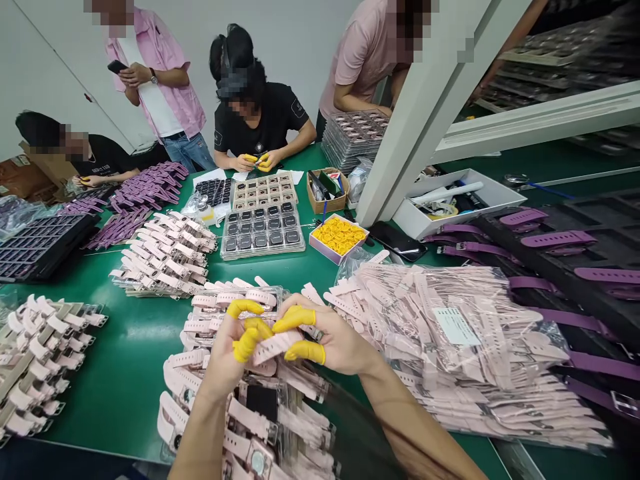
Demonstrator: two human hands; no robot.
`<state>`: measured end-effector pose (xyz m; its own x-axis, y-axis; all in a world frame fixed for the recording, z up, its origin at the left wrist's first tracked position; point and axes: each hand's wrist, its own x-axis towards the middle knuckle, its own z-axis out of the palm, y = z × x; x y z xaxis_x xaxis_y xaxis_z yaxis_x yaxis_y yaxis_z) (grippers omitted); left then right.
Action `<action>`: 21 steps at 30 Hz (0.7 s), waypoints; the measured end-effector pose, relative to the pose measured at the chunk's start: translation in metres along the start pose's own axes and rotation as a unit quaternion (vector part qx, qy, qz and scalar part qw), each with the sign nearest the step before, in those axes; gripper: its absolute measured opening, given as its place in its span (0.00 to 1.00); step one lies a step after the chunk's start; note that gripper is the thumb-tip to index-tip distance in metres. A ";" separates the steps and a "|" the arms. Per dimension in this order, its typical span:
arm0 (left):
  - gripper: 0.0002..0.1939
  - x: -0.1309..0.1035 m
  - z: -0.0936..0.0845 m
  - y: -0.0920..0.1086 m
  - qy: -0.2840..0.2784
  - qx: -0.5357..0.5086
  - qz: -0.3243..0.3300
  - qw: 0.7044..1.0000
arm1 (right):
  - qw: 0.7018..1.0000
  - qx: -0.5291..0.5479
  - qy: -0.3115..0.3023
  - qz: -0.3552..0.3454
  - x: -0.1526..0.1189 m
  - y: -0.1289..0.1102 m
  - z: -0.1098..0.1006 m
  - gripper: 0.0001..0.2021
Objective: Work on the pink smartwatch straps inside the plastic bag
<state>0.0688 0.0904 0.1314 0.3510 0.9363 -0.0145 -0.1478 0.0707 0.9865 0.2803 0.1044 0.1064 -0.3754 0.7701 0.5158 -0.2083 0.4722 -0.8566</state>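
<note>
Between my two hands is a pale pink watch strap (275, 347) with a row of holes. My left hand (233, 350), in yellow finger cots, pinches it from the left. From the right, my right hand (325, 333), also in yellow cots, closes thumb and fingers on it. Whether a watch body is attached is hidden by my fingers. Directly below lies a tray of pink-strapped watches (253, 420), several with round sensor backs showing. A heap of loose pink straps in plastic bags (450, 333) lies to the right of my right hand.
Stacks of pink-strapped watches (167, 257) stand left. Ahead are a tray of dark watch bodies (263, 231), a box of yellow finger cots (339, 237) and a white tool box (460, 200). Purple-strapped watches (560, 239) lie right, beyond a white post (425, 107). A co-worker (260, 127) sits opposite.
</note>
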 end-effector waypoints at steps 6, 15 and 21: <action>0.23 -0.004 0.014 0.000 0.014 0.009 -0.066 0.998 | 0.999 -0.010 -0.042 0.006 0.002 -0.003 0.007 0.18; 0.31 0.000 0.013 0.009 -0.005 -0.050 -0.101 0.994 | 0.999 0.021 -0.039 -0.019 0.001 -0.003 0.009 0.17; 0.29 -0.002 0.015 0.001 0.067 0.053 -0.061 0.995 | 0.998 -0.003 -0.062 -0.009 0.001 -0.006 0.009 0.18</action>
<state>0.0822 0.0835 0.1351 0.2338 0.9608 -0.1491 -0.0113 0.1560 0.9877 0.2729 0.0984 0.1123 -0.4802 0.7026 0.5252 -0.2105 0.4890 -0.8465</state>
